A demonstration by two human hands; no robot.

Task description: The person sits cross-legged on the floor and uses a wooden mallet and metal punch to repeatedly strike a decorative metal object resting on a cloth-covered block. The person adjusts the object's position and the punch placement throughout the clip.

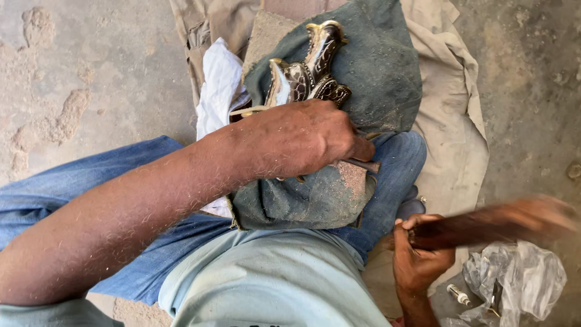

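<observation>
- Bare concrete floor (91,72) lies open on both sides of the beige cloth (448,121) spread under the lap.
- The left hand (302,139) is closed around a thin dark tool (363,165), pressing on the carved dark-and-gold ornament (308,72), which rests on a grey-green cloth (375,79) over the knee.
- The right hand (420,257) grips a blurred brown wooden stick (496,221).
- A crumpled clear plastic bag (526,278) lies on the floor, just beside the right hand.

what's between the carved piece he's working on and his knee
In the head view, a dusty dark green cloth lies draped over the jeans-clad knee, under the carved dark ornament.
</observation>
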